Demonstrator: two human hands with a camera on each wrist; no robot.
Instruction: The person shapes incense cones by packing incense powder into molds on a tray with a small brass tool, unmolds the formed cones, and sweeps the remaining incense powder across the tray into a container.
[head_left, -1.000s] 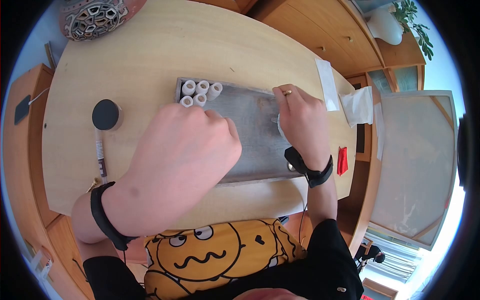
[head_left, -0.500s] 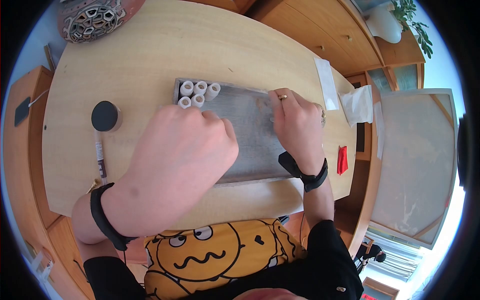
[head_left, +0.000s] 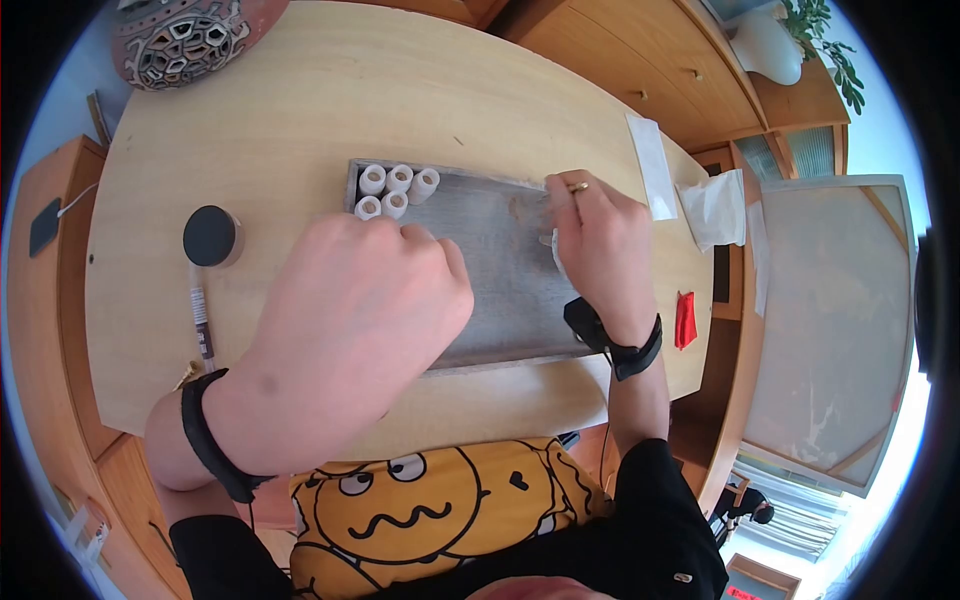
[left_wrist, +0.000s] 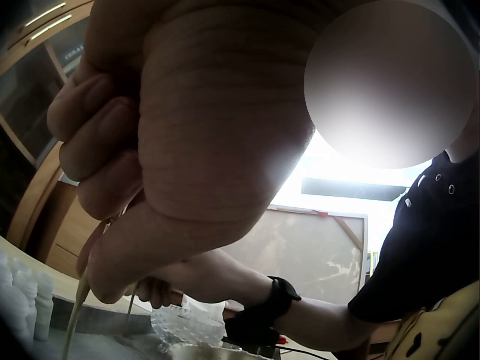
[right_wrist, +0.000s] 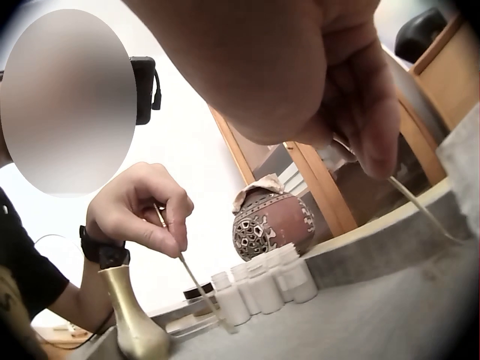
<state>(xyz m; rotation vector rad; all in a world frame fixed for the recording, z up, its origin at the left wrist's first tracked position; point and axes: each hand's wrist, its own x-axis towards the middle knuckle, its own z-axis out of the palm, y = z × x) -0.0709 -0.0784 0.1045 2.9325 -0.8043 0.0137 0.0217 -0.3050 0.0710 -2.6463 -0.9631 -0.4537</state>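
My left hand (head_left: 365, 290) covers the near left part of a grey tray (head_left: 490, 280); in the right wrist view it pinches a thin stick (right_wrist: 193, 279) slanting down toward the tray. My right hand (head_left: 605, 245) is over the tray's right end. Its fingers pinch another thin, bent-ended tool (right_wrist: 420, 206), tip close to the tray wall. Several small white bottles (head_left: 424, 184) stand in the tray's far left corner, just beyond my left hand. A brass-coloured vase (right_wrist: 136, 319) stands close to my left hand in the right wrist view. Clear crinkled glassware (left_wrist: 184, 326) is beside my right hand.
A black-lidded jar (head_left: 211, 236) and a labelled tube (head_left: 201, 315) lie left of the tray. An openwork pot (head_left: 190, 45) stands far left. On the right are a white strip (head_left: 652, 167), a white packet (head_left: 713, 210) and a red item (head_left: 685, 320).
My right hand shifted left over the tray, then back to the right, still pinching its tool. My left hand has stayed nearly in place.
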